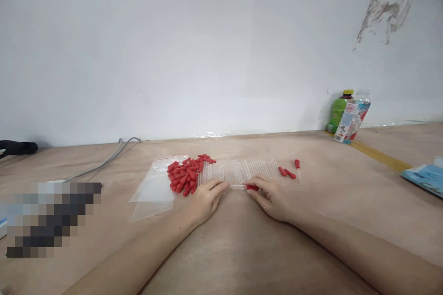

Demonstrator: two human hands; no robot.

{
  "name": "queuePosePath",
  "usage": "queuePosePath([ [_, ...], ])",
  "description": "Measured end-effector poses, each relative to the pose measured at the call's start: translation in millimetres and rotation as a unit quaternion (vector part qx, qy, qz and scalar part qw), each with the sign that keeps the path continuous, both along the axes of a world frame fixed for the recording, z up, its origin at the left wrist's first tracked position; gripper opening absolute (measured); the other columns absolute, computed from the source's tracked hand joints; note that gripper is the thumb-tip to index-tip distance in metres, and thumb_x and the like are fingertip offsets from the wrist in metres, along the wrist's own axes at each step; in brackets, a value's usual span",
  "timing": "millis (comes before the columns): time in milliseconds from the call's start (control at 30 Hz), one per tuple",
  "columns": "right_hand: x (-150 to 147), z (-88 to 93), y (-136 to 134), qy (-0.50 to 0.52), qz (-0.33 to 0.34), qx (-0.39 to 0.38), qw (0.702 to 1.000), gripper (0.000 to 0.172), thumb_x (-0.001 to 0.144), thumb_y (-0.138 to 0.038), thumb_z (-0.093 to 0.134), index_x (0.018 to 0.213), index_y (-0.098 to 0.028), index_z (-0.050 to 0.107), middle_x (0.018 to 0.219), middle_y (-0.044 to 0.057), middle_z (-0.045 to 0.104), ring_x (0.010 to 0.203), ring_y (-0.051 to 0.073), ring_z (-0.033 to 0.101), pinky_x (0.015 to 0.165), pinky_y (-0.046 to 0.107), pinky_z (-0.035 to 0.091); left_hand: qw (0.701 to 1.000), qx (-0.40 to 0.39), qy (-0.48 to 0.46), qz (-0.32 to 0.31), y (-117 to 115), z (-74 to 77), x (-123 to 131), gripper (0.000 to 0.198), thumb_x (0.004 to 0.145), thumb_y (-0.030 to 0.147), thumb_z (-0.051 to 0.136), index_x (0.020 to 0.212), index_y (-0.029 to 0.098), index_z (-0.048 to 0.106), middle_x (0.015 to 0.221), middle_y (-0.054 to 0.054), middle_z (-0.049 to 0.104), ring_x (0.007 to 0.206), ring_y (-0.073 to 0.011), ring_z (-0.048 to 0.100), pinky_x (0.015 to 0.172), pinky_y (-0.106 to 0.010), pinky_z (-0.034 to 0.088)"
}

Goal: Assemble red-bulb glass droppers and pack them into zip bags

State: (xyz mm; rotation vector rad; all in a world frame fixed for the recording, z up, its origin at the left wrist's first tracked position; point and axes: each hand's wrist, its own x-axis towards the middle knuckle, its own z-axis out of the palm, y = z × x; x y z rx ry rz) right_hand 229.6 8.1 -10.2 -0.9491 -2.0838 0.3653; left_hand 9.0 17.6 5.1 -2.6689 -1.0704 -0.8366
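Note:
My left hand [205,199] pinches one end of a thin clear tube [237,186] just above the wooden table. My right hand [270,198] pinches the tube's other end, where a red rubber cap [252,187] sits on it. Behind my fingers lies a row of several clear tubes [242,170]. A heap of red caps [187,174] lies to the left of that row, partly on clear plastic bags [152,190]. A few capped tubes [290,173] lie to the right of the row.
A green bottle [337,111] and a clear labelled bottle [352,122] stand at the far right by the wall. A blue packet [425,177] lies at the right edge. Grey cables [107,160] run at the back left, and a yellow tape line [379,156] crosses the table.

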Motion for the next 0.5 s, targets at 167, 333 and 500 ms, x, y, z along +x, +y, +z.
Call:
queuePosePath([
  [167,1.3,-4.0,2.4,0.016,0.016,-0.010,1.000,0.016,0.084,-0.022,0.041,0.091,-0.019,0.055,0.085,0.004,0.056,0.075,0.014,0.052,0.068,0.026,0.042,1.000,0.000,0.006,-0.029,5.1,-5.7,-2.3,0.033,0.083,0.008,0.040,0.110,0.020,0.055,0.101,-0.005,0.061,0.087,-0.0154,0.058,0.074,-0.025,0.049],
  [333,2.0,-3.3,3.4,0.020,0.018,-0.018,0.999,0.013,0.083,-0.021,0.042,0.087,-0.019,0.054,0.082,0.003,0.057,0.074,0.013,0.051,0.067,0.026,0.041,1.000,0.011,-0.002,-0.027,7.1,-7.2,-3.7,0.032,0.083,0.007,0.041,0.109,0.019,0.056,0.100,-0.006,0.061,0.084,-0.0149,0.058,0.073,-0.024,0.050],
  [500,1.1,-3.5,2.6,0.028,0.011,-0.033,0.999,0.011,0.083,-0.025,0.044,0.084,-0.019,0.053,0.076,0.001,0.057,0.069,0.012,0.051,0.063,0.024,0.040,0.998,0.013,-0.003,-0.062,6.2,-5.2,-2.3,0.036,0.083,0.008,0.040,0.114,0.020,0.051,0.100,-0.006,0.060,0.087,-0.0156,0.057,0.074,-0.027,0.049],
])
